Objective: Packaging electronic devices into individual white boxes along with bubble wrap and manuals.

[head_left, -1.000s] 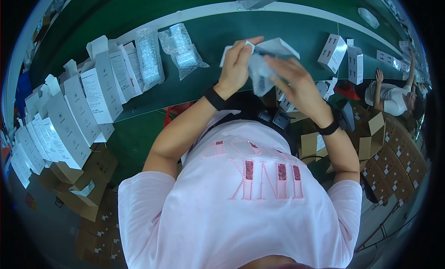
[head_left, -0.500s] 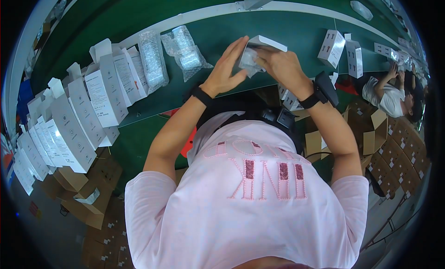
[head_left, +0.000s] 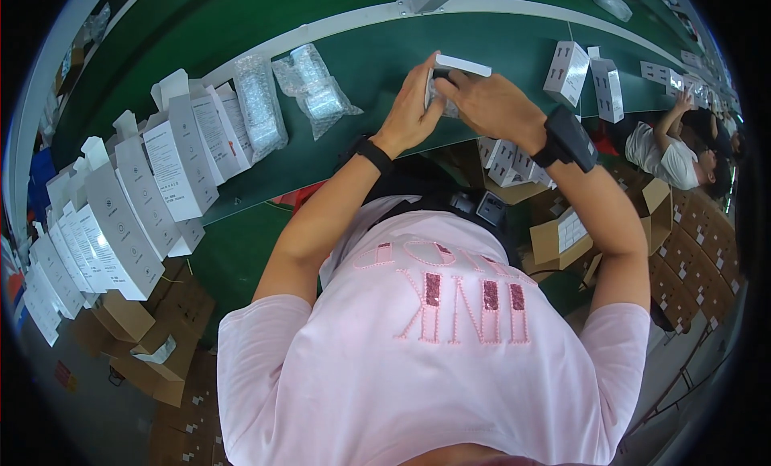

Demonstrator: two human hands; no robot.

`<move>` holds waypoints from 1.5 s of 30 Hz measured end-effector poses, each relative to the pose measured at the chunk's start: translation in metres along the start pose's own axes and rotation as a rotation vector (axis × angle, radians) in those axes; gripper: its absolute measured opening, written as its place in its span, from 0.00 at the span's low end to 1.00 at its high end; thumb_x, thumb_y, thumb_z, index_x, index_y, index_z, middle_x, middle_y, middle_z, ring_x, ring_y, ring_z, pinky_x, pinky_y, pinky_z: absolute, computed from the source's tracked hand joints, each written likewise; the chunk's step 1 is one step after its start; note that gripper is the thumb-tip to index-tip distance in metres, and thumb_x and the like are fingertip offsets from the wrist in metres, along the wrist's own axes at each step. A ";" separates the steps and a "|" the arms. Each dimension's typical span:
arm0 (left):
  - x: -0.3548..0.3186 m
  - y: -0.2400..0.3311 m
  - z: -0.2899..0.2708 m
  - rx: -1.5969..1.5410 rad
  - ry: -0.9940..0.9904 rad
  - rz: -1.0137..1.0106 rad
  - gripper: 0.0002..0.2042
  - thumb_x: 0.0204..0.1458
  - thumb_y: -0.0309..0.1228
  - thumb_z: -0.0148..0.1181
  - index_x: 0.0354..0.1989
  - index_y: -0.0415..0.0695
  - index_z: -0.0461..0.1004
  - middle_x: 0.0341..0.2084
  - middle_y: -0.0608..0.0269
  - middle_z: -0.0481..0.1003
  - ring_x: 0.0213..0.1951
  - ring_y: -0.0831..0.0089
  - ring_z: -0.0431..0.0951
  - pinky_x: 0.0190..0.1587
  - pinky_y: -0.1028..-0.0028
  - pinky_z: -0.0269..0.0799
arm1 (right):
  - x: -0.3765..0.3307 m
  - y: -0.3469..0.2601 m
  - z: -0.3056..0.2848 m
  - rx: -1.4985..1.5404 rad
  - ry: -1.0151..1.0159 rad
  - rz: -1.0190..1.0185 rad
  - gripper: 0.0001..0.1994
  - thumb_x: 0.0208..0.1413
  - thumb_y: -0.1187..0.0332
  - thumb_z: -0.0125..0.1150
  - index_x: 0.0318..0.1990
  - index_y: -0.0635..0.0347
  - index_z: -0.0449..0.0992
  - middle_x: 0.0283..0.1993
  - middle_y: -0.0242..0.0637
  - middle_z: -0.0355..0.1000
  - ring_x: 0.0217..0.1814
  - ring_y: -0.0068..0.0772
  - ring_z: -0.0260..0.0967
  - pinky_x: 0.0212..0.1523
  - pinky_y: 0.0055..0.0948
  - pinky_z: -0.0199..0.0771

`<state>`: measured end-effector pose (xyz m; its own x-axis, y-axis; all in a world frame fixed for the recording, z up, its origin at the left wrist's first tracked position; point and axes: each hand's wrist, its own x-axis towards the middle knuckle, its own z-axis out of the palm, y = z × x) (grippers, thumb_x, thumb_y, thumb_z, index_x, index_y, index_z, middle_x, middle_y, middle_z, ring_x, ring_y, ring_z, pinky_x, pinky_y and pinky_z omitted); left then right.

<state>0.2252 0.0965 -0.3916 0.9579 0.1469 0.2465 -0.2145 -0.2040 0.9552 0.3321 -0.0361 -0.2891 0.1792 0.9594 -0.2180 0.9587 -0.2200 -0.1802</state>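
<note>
A: Two hands meet above the green table [head_left: 377, 56], both closed on one small white box [head_left: 459, 66]. Confirm the position of the box relative to each hand

B: Left hand [head_left: 411, 111]: fingers curled upward, gripping the left end of the box. The box sits at the fingertips, above the palm. Right hand [head_left: 491, 105]: fingers closed over the right side of the box from above and behind. The box lies between the two hands, touching both

A: State of the box?

B: One flat white flap stands out at the top, near level. A clear bubble-wrapped item [head_left: 443, 103] shows just below the flap, between the two hands. Whether the item is fully inside the box cannot be told

A: Wrist details?

B: Left wrist: thin black band [head_left: 374, 154]. Right wrist: bulky black wrist device [head_left: 567, 137]

A: Surroundings?

B: Two bubble-wrap bags [head_left: 315, 90] lie on the table, left of the hands and apart from them. A row of upright white cartons [head_left: 152, 185] stands further left along the table edge. More white cartons [head_left: 585, 79] stand to the right of the hands. Another person [head_left: 668, 149] works at the far right
</note>
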 end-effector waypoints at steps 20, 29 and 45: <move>0.040 0.074 -0.048 -0.809 0.166 -0.976 0.14 0.51 0.21 0.50 0.47 0.32 0.72 0.35 0.53 0.77 0.35 0.65 0.79 0.37 0.68 0.76 | -0.005 -0.037 -0.039 0.687 0.453 0.403 0.13 0.54 0.66 0.63 0.46 0.60 0.79 0.47 0.40 0.75 0.41 0.38 0.67 0.47 0.27 0.67; 0.021 0.104 -0.037 -0.865 0.096 -1.040 0.12 0.58 0.31 0.54 0.47 0.37 0.71 0.38 0.56 0.76 0.42 0.71 0.77 0.45 0.75 0.71 | -0.029 -0.006 -0.032 1.052 0.000 0.769 0.14 0.55 0.66 0.62 0.47 0.61 0.79 0.43 0.40 0.77 0.40 0.27 0.66 0.40 0.27 0.68; -0.006 0.114 -0.045 -0.467 -0.112 -0.415 0.29 0.50 0.39 0.67 0.57 0.42 0.65 0.50 0.48 0.72 0.48 0.63 0.76 0.48 0.67 0.73 | -0.057 -0.069 -0.052 1.305 0.636 0.568 0.13 0.57 0.69 0.60 0.48 0.65 0.77 0.51 0.42 0.72 0.51 0.30 0.69 0.51 0.26 0.67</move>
<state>0.1864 0.1159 -0.2769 0.9878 0.0155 -0.1547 0.1433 0.2952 0.9446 0.2669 -0.0659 -0.2147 0.8223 0.5405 -0.1778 -0.0531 -0.2381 -0.9698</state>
